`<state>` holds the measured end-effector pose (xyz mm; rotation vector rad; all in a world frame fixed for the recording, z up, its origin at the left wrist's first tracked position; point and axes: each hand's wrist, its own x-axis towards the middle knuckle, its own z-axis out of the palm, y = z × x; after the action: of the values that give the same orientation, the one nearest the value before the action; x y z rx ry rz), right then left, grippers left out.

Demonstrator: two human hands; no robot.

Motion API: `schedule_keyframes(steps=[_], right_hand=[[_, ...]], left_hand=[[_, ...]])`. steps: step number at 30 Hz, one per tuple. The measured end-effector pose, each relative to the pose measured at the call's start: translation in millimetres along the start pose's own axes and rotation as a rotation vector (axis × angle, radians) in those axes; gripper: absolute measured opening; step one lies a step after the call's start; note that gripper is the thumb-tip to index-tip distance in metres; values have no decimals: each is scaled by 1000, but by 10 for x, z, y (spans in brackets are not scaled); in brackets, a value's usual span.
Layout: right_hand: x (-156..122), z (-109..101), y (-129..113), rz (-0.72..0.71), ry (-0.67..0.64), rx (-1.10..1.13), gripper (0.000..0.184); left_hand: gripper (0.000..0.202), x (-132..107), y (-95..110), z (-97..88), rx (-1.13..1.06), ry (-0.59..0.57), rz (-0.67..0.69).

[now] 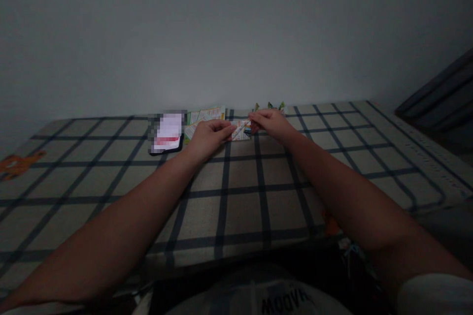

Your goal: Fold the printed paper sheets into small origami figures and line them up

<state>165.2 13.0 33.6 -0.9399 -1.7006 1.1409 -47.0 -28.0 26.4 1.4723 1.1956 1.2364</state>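
Both hands meet near the far side of a checked tablecloth, with a small printed paper piece (pixel 241 131) stretched between them. My left hand (pixel 210 135) pinches its left end between thumb and fingers. At the right end, my right hand (pixel 271 123) is closed on the same paper with its fingertips. The piece is white with coloured print and looks creased; its exact kind is too small to make out. Beyond my left hand lies a green and white printed sheet (pixel 207 114), partly covered by that hand. Small green colourful bits (pixel 269 106) show just behind my right hand.
A phone or tablet with a lit, blurred screen (pixel 168 133) lies left of the printed sheet. The checked tablecloth (pixel 240 211) covers the table up to a grey wall (pixel 236 34). An orange shape (pixel 20 165) is at the far left. Dark striped fabric (pixel 439 93) stands at right.
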Motion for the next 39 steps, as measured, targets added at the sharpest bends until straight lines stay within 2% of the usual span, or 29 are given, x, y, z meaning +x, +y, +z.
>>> schedule_keyframes(steps=[6, 11, 21, 26, 30, 34, 39], right_hand=[[-19, -23, -24, -13, -63, -8, 32], [2, -44, -1, -22, -43, -46, 24], [0, -3, -15, -25, -16, -69, 23], [-27, 79, -31, 2, -47, -19, 30], [-39, 81, -8, -23, -128, -134, 37], [-50, 64, -13, -68, -124, -212, 39], [-71, 83, -64, -51, -95, -274, 38]], left_hand=[[39, 17, -12, -30, 81, -5, 68], [34, 16, -15, -42, 144, 2, 104], [29, 4, -3, -24, 177, -8, 91], [31, -13, 9, -7, 125, 8, 95], [33, -25, -7, 26, 70, 33, 94], [34, -38, -25, 47, 17, 47, 75], [33, -58, -6, 51, 76, 54, 75]])
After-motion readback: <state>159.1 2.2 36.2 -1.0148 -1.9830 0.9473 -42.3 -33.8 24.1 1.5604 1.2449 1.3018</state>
